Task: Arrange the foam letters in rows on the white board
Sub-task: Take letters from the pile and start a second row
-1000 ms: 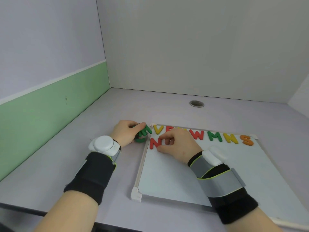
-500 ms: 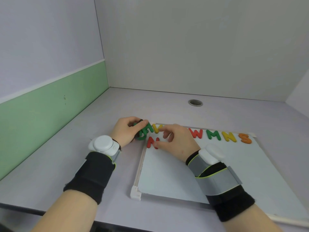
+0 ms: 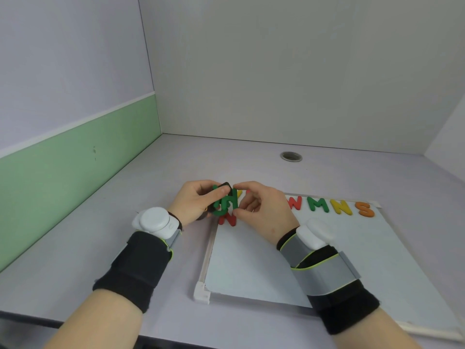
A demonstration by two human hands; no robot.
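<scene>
At the far left corner of the white board (image 3: pixel 276 268), the left hand (image 3: pixel 191 202) grips a bunch of foam letters (image 3: pixel 224 186) (mostly green, one showing a black back). The right hand (image 3: pixel 264 207) pinches a green H (image 3: pixel 230 201) against that bunch. A red N (image 3: pixel 227 219) lies on the board just below them, and a row of letters (image 3: pixel 319 204) lines the board's far edge.

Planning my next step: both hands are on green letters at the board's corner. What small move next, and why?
Probably pull the green letter free with the right hand and lay it beside the red N: that hand pinches it at the left hand's bunch, and the white board's second row shows only that N.
</scene>
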